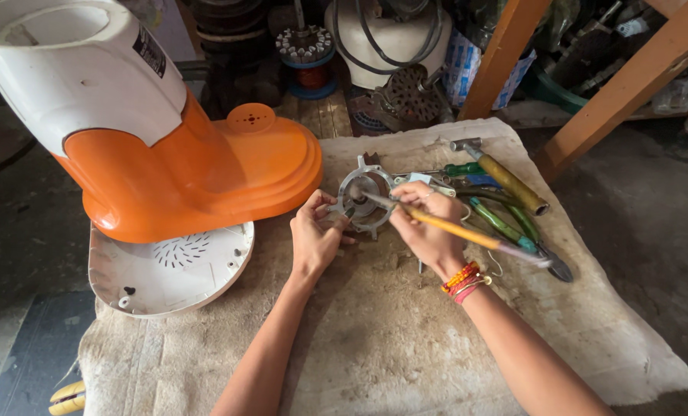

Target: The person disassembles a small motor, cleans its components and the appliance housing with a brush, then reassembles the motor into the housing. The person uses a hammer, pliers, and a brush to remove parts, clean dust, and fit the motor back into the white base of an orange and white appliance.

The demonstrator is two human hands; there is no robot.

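1. Nearest the camera, both bare forearms reach forward over a worn beige cloth [390,339] that covers the worktop; the right wrist wears red and orange bangles [462,279].
2. The left hand [315,235] has its grip clenched on the near-left edge of a round metal motor bracket [365,191], fingertips pinching the rim, and the bracket lies on the cloth directly ahead of both hands.
3. The right hand [427,223] is closed around a long tool with a yellow handle [452,229]. Its long axis runs from lower right, past the wrist, up to the left, and its tip meets the bracket near the central opening.
4. The bracket therefore sits just left of and slightly beyond the right hand's grip and touches the left hand. The left hand is the nearer one to it, while the tool bridges the short gap from the right.
5. Just right of the hands lies a heap of tools: a hammer with a yellow handle [506,181], green-handled screwdrivers [498,219] and pliers, all on the cloth.
6. To the left stands an orange and white appliance housing [182,154], tilted over its detached white base plate [174,266].
7. Farthest back are wound motor parts, a pale casing with cables and slanting wooden legs [621,85].
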